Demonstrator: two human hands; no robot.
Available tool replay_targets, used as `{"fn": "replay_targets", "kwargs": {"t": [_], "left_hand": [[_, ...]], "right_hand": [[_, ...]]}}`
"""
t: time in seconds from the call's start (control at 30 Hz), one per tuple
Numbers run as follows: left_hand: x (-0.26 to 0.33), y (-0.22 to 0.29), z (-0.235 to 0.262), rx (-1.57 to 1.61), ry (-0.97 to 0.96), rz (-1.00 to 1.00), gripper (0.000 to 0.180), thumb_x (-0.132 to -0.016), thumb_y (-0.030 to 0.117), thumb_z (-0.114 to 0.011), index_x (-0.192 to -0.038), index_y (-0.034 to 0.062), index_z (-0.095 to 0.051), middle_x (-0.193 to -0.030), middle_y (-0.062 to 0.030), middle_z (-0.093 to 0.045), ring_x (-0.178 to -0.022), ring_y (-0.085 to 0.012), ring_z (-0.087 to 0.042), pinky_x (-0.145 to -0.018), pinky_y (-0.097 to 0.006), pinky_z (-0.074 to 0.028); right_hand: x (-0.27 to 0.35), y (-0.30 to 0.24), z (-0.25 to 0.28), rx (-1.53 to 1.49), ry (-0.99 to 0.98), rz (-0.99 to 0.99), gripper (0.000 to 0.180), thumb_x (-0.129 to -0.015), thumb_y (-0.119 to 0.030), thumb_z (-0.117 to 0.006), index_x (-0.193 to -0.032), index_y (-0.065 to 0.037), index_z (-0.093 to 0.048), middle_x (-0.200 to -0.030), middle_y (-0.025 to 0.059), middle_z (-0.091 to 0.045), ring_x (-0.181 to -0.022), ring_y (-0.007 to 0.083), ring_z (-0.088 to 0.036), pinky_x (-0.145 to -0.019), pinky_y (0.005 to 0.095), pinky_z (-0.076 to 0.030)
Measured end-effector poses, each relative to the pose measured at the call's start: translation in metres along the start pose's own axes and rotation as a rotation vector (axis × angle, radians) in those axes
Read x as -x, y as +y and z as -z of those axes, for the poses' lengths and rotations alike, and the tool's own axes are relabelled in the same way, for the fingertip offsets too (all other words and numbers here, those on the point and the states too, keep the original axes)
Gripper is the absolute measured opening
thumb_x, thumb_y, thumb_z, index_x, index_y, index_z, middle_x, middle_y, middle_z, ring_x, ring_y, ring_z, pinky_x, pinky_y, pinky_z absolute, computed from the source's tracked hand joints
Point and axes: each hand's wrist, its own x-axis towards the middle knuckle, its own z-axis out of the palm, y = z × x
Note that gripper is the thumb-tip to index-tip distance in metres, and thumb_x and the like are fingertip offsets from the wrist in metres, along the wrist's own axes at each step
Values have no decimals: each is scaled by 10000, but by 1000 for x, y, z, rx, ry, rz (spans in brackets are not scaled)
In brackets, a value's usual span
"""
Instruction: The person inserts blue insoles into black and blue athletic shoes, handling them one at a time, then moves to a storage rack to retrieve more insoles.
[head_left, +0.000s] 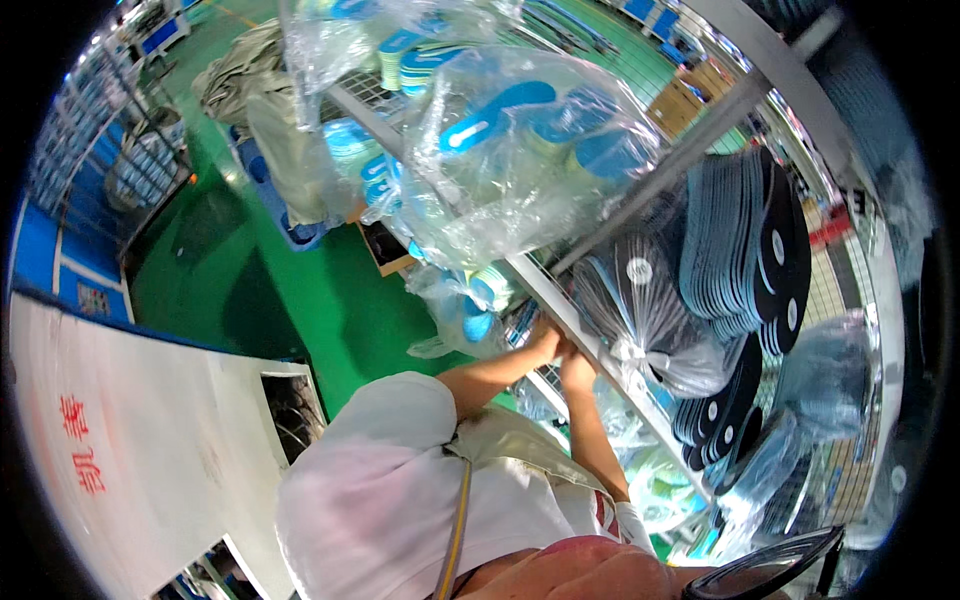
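My left hand (546, 338) and my right hand (577, 368) are close together at the grey metal rail (560, 310) of a wire shelf rack. Their fingers go in under the rail and are hidden, so what they hold, if anything, does not show. Just left of the left hand lies a small dark bundle (520, 325), too blurred to name. Beyond the rail, a knotted clear bag (640, 310) of dark insoles rests on the shelf. Beside it stand tall stacks of black and grey insoles (735, 240).
Large clear bags (530, 160) of blue and pale green insoles fill the shelf's far part. On the green floor (350, 300) are a blue crate (270, 195) draped with khaki cloth and a cardboard box (385, 250). A white machine panel (150, 430) is at left.
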Motion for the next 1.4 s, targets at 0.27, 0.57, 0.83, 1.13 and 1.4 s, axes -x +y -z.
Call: {"fn": "replay_targets", "kwargs": {"t": [0.27, 0.57, 0.83, 1.13, 1.4], "left_hand": [[44, 117, 20, -1380, -391, -549, 387, -738, 231, -505, -1098, 93, -468, -1250, -127, -351, -1180, -324, -280, -961, -461, -225], [78, 122, 71, -1002, -869, -758, 47, -680, 103, -506, -679, 57, -500, -788, -88, -508, -861, -267, -495, -821, -424, -358], [69, 147, 70, -1052, -701, -204, 768, -651, 106, -563, -1307, 95, -164, -1206, -229, -386, -1057, -360, -429, -872, -405, -371], [78, 166, 52, -767, -533, -559, 566, -645, 139, -590, -1180, 71, -420, -1151, -135, -408, -1073, -325, -394, -906, -368, -334], [90, 149, 54, -1663, -1357, -664, 332, -690, 138, -501, -1016, 88, -537, -836, -87, -558, -759, -256, -564, -763, -380, -425]], "right_hand": [[89, -7, 45, 329, -248, 44, 130, -731, -131, -563, -805, -53, -489, -818, 116, -489, -815, 291, -444, -737, 410, -328], [55, -13, 46, -209, -367, -76, 162, -789, -100, -524, -874, -6, -423, -865, 171, -547, -811, 366, -496, -697, 417, -410], [50, -14, 36, -21, -282, -458, 343, -744, -248, -585, -978, -20, -481, -794, 163, -549, -702, 358, -543, -624, 416, -431], [29, -60, 82, -109, -443, 264, 201, -622, -46, -558, -814, -98, -592, -983, 83, -516, -939, 301, -473, -775, 430, -378], [69, -49, 66, -104, -1154, 116, 169, -750, -168, -434, -871, -69, -495, -841, 109, -547, -787, 285, -557, -628, 352, -463]]}}
